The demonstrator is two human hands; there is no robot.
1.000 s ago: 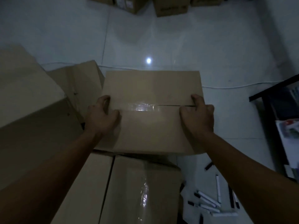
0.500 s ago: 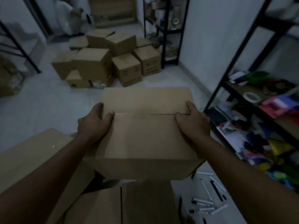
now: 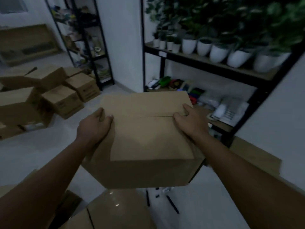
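Above the floor (image 3: pixel 41 154), we hold the closed cardboard box (image 3: pixel 148 138); our left hand (image 3: pixel 94 128) and right hand (image 3: pixel 191 123) grip its sides, fingers (image 3: pixel 177 115) curled over the top. Lifting seems done; placing remains.

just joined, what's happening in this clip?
A person holds a cardboard box with its flaps shut, apparently lifted off the floor. The left hand and right hand grip opposite sides at the ends of the top seam. A taped box sits below it, a pile of boxes lies on the floor to the left, and a shelf of potted plants stands to the right.
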